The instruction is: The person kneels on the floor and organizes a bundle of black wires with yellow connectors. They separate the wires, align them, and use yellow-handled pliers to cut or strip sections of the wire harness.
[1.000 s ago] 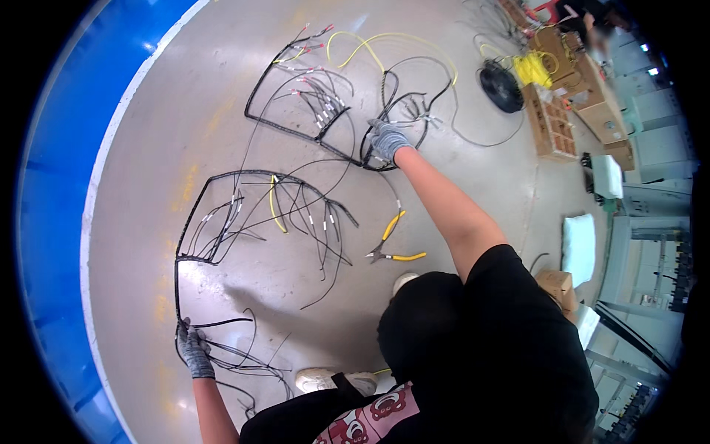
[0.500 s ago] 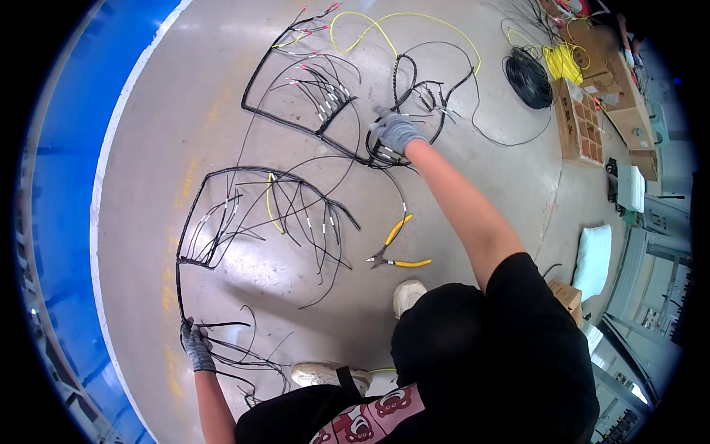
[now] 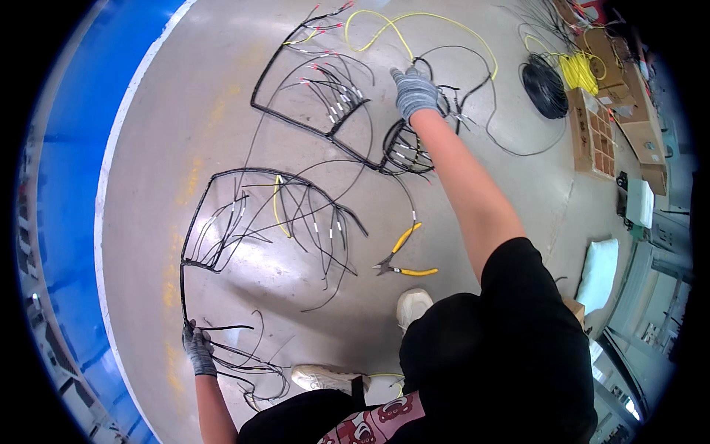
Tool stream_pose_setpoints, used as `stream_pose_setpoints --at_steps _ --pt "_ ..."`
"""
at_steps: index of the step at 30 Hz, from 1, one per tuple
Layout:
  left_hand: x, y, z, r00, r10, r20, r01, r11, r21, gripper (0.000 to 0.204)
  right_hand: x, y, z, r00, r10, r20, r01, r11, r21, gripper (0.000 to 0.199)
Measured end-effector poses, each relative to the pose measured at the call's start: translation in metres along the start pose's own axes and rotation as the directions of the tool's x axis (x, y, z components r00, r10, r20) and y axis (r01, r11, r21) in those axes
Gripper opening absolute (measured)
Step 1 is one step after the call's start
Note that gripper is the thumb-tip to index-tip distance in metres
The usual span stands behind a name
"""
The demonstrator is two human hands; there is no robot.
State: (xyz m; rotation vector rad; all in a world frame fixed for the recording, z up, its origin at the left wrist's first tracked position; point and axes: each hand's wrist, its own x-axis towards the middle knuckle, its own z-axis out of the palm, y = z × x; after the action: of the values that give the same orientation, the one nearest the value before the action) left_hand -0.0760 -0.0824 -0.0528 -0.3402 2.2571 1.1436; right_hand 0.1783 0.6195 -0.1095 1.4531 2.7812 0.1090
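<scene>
**Laying Out the Wire Bundles on the Floor**

While both hands are on the wiring, keep each bundle flat and its branches untangled. The near wire bundle [image 3: 274, 222] lies on the grey floor [image 3: 185, 111] ahead of the person's shoes, its black trunk curving down to the left hand [image 3: 198, 348]. The far wire bundle [image 3: 333, 96] lies beyond it, ending in a coiled knot of wires at the right hand [image 3: 414, 92].

Judged from this layout, the work goes best if the trunk is held firmly at one end while the other end is drawn out gently, so the short branches do not cross.

The left hand, gloved, is low and close to the body, its fingers closed around the black trunk. The right arm is stretched fully forward; the gloved right hand rests on the wires, but whether its fingers are clamped or spread cannot be told.

Yellow-handled pliers [image 3: 403, 259] lie open between the bundles and the shoes. A yellow wire [image 3: 414, 22] loops near the far bundle; a black cable coil [image 3: 543, 85] and cardboard boxes [image 3: 614, 96] lie to the right.
</scene>
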Motion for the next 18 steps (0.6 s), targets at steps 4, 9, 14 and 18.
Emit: stream_pose_setpoints --at_steps 4,9,14,18 --pt "0.006 0.004 0.014 1.0 0.013 0.027 -0.012 0.999 -0.033 0.029 0.028 0.041 0.066 0.961 -0.131 0.244 0.224 0.886 -0.407 0.038" --pt "0.003 -0.01 -0.002 1.0 -0.006 0.028 0.008 0.998 -0.063 0.031 0.019 0.048 0.001 0.913 -0.239 0.331 0.391 0.741 -0.545 0.027" --pt "0.013 -0.014 -0.003 1.0 -0.018 -0.01 0.017 0.998 -0.054 0.029 -0.003 0.097 -0.095 0.942 -0.334 -0.019 0.276 0.81 -0.517 0.025" --pt "0.023 -0.017 0.004 1.0 -0.005 0.006 0.005 0.997 -0.081 0.028 -0.044 0.151 -0.179 0.958 -0.238 -0.159 0.118 0.834 -0.54 0.021"
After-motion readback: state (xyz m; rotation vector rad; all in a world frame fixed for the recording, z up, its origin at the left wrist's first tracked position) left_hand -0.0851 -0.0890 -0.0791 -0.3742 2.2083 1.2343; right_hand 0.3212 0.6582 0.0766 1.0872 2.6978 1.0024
